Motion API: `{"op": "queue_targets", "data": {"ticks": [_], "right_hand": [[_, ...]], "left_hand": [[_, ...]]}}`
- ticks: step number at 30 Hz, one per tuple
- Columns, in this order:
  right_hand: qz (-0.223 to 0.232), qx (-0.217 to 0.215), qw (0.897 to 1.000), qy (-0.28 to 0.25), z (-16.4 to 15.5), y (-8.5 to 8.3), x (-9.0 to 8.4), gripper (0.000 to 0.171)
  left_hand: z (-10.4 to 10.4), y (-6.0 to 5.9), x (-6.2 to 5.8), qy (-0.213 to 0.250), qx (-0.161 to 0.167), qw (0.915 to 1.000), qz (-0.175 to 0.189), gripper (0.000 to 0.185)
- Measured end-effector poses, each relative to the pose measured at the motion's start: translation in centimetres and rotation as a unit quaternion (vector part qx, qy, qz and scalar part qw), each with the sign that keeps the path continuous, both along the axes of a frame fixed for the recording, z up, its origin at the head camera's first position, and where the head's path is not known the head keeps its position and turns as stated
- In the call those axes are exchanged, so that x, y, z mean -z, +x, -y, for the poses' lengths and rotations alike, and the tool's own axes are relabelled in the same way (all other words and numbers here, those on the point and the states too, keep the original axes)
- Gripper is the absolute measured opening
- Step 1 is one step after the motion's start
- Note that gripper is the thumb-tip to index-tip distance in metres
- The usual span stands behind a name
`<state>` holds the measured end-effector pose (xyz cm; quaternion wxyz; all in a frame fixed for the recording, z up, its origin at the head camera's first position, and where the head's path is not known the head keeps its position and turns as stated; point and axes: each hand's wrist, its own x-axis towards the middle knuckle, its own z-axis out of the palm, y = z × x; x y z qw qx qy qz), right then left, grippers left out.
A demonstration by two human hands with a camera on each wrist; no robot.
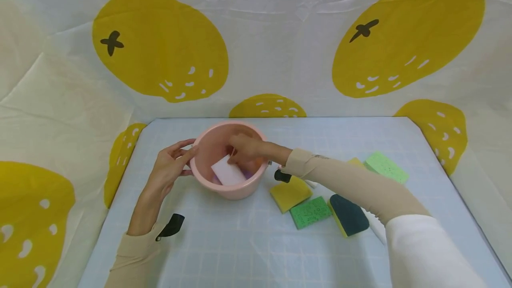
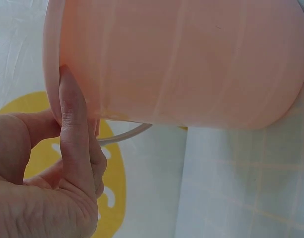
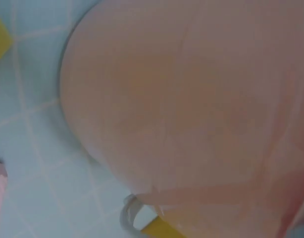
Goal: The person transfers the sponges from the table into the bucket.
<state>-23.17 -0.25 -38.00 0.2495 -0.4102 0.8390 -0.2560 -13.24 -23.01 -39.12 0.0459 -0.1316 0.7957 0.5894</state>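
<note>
A pink bucket stands upright on the table, left of the middle. My left hand grips its rim from the left. The left wrist view has the left thumb lying under the rim against the outer wall, with fingers on the other side of it. My right hand reaches down inside the bucket and pinches the upper edge of a white sponge. Something purple shows beneath that sponge. From the right wrist view the bucket's outer wall hides the right hand.
Right of the bucket lie a yellow sponge, a green sponge, a dark-faced scrub sponge and a light green sponge. The right forearm partly covers others. A pale handle hangs by the bucket. Lemon-print cloth surrounds the table.
</note>
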Motion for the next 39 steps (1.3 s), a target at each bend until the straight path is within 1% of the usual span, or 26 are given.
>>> {"op": "queue_targets", "data": {"ticks": [5,8,12,14,18,19,22,25,28,30,33,36,39], "right_hand": [[-0.006,-0.008,1.000,0.022,0.5,0.4,0.0,0.018],[0.000,-0.010,0.999,0.035,0.6,0.5,0.0,0.020],[0.007,0.002,0.999,0.050,0.4,0.6,0.0,0.026],[0.004,0.006,0.999,0.048,0.1,0.6,-0.1,0.029],[-0.005,0.007,1.000,0.022,-0.3,0.6,-0.4,0.026],[-0.015,0.002,1.000,0.013,-0.4,0.5,-0.6,0.024],[-0.023,-0.013,0.999,-0.029,-0.8,0.2,-0.9,0.022],[-0.023,-0.027,0.997,-0.073,-1.2,0.0,-1.5,0.025],[-0.010,-0.022,0.995,-0.097,-2.0,0.0,-2.1,0.029],[-0.003,-0.013,0.995,-0.103,-2.5,0.0,-2.4,0.032],[0.004,-0.004,0.994,-0.113,-3.2,0.0,-2.7,0.030],[0.004,0.004,0.993,-0.121,-4.0,-0.2,-3.0,0.024],[0.003,0.013,0.990,-0.137,-4.8,-0.3,-3.2,0.022]], "left_hand": [[0.0,0.0,-0.2,-0.002,0.000,1.0000,0.002,0.060],[-0.1,0.0,-0.3,0.001,0.001,1.0000,0.006,0.060],[-0.1,-0.1,-0.3,0.001,0.003,1.0000,0.006,0.060],[-0.1,-0.1,-0.3,0.001,0.003,1.0000,0.006,0.060],[-0.1,-0.1,-0.3,0.005,0.003,0.9999,0.009,0.061],[-0.1,-0.1,-0.3,0.007,0.003,0.9999,0.010,0.061],[-0.1,0.0,-0.4,0.008,0.004,0.9999,0.011,0.062],[0.0,0.1,-0.5,0.004,0.002,0.9999,0.012,0.063],[0.0,0.2,-0.5,0.000,0.003,0.9999,0.011,0.064],[0.0,0.2,-0.5,0.000,0.003,1.0000,0.010,0.064],[-0.1,0.2,-0.4,0.000,0.002,1.0000,0.010,0.064],[-0.1,0.2,-0.4,0.001,0.000,0.9999,0.010,0.063],[-0.2,0.1,-0.4,0.003,0.002,0.9999,0.009,0.063]]}}
